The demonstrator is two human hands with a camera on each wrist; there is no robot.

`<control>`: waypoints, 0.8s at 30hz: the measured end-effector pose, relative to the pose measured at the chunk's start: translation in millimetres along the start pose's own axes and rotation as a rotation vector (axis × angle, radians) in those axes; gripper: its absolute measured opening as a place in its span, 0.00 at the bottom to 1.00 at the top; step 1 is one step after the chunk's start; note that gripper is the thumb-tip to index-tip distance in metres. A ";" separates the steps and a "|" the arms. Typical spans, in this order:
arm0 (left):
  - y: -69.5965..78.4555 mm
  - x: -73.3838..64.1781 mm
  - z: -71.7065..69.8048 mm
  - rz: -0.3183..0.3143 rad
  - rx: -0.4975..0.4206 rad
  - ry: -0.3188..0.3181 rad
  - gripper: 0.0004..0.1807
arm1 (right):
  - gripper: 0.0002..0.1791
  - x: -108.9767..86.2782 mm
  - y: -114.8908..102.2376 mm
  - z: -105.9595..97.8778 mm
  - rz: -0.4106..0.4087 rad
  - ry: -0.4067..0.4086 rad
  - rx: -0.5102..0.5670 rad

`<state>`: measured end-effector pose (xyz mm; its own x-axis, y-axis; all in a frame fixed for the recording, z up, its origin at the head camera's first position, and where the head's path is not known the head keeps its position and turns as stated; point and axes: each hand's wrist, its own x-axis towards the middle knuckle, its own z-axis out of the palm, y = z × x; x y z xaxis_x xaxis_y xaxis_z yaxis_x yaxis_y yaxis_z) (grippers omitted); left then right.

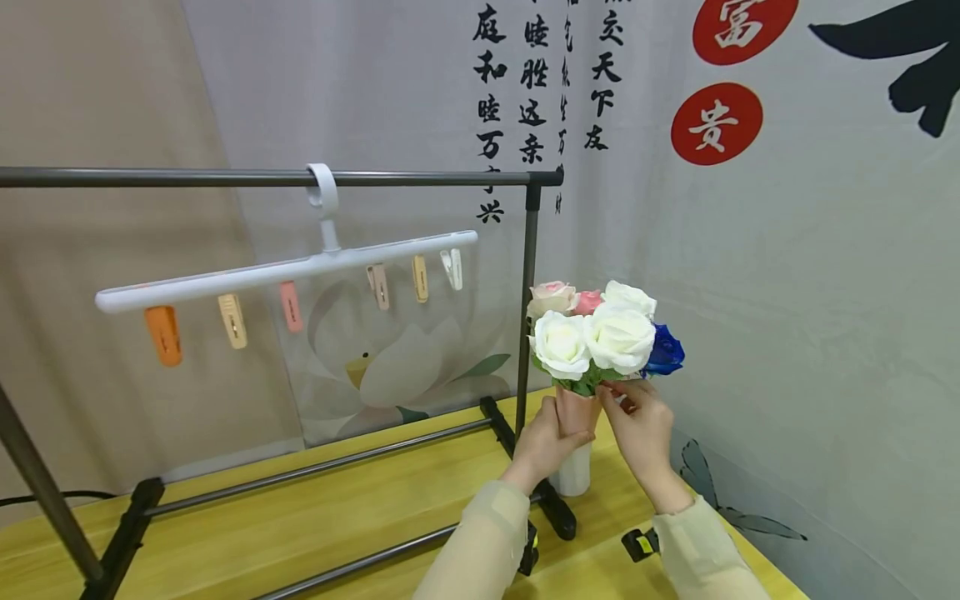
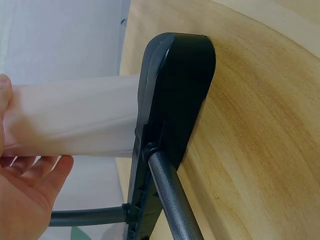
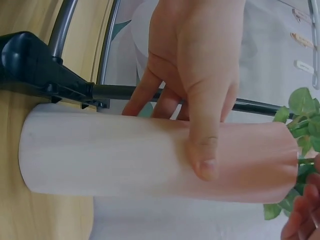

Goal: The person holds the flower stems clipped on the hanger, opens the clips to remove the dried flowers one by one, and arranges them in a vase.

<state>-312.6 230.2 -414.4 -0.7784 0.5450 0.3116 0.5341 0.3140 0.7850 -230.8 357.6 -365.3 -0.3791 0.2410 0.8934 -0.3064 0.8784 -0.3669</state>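
A tall vase (image 1: 574,472), pink at the top and white below, stands upright at the table's right side. My left hand (image 1: 542,448) grips it around its upper part, thumb across the front, as the right wrist view shows. White roses (image 1: 619,337), pink ones (image 1: 553,297) and a blue rose (image 1: 663,351) fill its mouth. At the rim, below the blue rose, my right hand (image 1: 642,427) pinches a green stem (image 3: 306,161) among the leaves (image 3: 302,102). Only its fingertips show at the edge of the right wrist view; which flower the stem belongs to is hidden.
A dark metal rack (image 1: 420,178) stands left of the vase, its black foot (image 1: 557,510) close beside the vase's base. From its bar hangs a white hanger (image 1: 285,271) with several coloured clips (image 1: 163,335). A printed curtain (image 1: 825,275) hangs behind the yellow wooden table (image 1: 360,492).
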 end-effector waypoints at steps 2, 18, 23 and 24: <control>-0.6 -0.6 -0.4 -0.006 -0.003 0.003 0.35 | 0.03 -0.8 0.2 2.2 0.025 0.001 0.022; -13.2 1.0 -3.7 -0.068 -0.013 0.011 0.35 | 0.05 -21.4 -7.8 2.9 -0.003 0.027 0.142; -10.0 5.7 -10.4 -0.076 0.013 -0.025 0.38 | 0.07 -20.9 -13.6 1.4 -0.032 0.034 0.184; -9.6 6.0 -12.5 -0.075 0.024 -0.029 0.39 | 0.07 -20.9 -14.4 1.3 -0.030 0.038 0.189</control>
<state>-326.5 220.8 -413.4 -0.8066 0.5416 0.2366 0.4828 0.3729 0.7923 -219.6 339.4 -379.0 -0.3353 0.2344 0.9125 -0.4769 0.7931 -0.3789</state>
